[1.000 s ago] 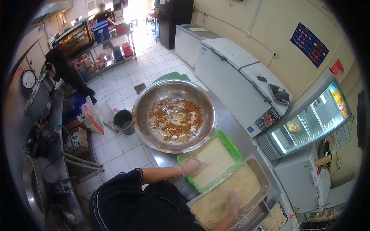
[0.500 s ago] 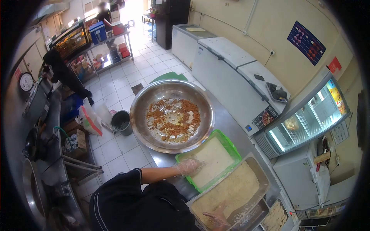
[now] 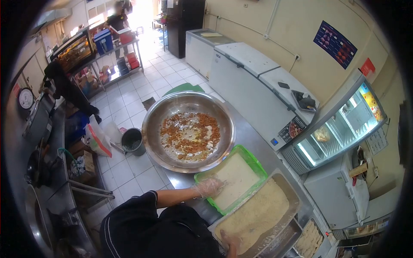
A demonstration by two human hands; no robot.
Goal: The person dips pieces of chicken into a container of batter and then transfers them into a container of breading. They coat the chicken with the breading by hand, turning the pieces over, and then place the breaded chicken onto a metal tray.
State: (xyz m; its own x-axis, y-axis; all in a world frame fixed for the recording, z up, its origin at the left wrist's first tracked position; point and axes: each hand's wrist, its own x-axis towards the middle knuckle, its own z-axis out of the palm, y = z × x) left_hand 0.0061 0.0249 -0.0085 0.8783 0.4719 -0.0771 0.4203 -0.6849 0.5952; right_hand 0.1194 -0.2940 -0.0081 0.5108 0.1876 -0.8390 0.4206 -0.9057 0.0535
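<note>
My left hand [image 3: 210,188], in a clear plastic glove, reaches over the near left edge of a green plastic tray [image 3: 249,151]. Its fingers are stretched out at a pale, whitish layer [image 3: 236,176] inside. My right hand [image 3: 231,241] is at the near left rim of a large metal tray [image 3: 292,182], its fingers appearing curled on the edge; part of it runs out of view. A pale, floury layer [image 3: 262,210] covers that tray's bottom. Beyond the green tray stands a wide steel basin [image 3: 150,146] with orange-brown crumbly mix [image 3: 189,133] and white bits inside.
Pale pieces lie in another tray [image 3: 309,241] at right. A grey bucket [image 3: 133,142] stands on the tiled floor at left. White chest freezers [image 3: 249,81] and a glass-door fridge [image 3: 340,129] line the right wall. Two people, one in dark clothes [image 3: 69,88], are farther back.
My right hand has moved left, from spread over the floury layer to the metal tray's near rim. My left hand stays at the green tray. The view has shifted slightly.
</note>
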